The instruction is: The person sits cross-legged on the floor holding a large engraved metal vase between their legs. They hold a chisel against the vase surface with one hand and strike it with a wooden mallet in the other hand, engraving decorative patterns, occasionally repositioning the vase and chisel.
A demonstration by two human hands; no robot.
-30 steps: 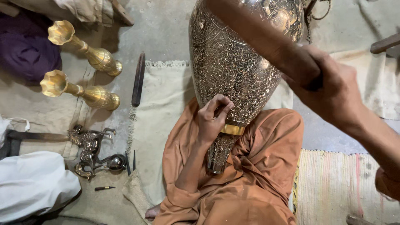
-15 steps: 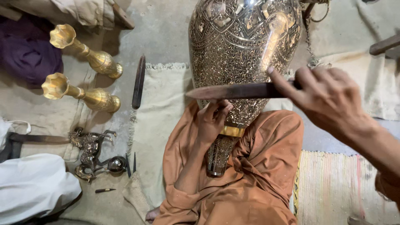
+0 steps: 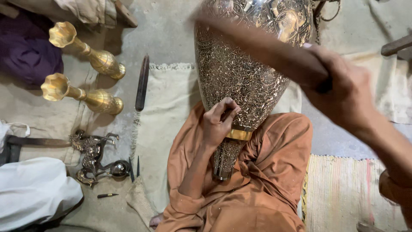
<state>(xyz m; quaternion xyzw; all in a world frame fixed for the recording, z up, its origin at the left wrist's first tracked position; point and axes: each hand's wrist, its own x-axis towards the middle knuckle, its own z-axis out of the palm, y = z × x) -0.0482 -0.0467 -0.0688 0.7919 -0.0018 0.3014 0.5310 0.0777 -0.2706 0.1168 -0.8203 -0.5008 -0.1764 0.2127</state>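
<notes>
Left hand (image 3: pixel 219 122) pinches a small tool against the lower side of a big engraved brass vase (image 3: pixel 249 73), w/ fingers curled shut; vase lies across the person's lap w/ its foot under that hand. Right hand (image 3: pixel 343 92) is fisted round a blurred wooden mallet (image 3: pixel 262 47), raised over the vase, above & right of the left hand. Two brass candlesticks (image 3: pixel 86 77) lie well off to the left hand's left.

Two brass trumpet-mouthed vases (image 3: pixel 88 53) lie on the floor beside a purple cloth (image 3: pixel 23 49); a metal horse figurine (image 3: pixel 92 154), a dark file (image 3: pixel 142 83) and a striped rug (image 3: pixel 347 193) surround the cream mat (image 3: pixel 171 111).
</notes>
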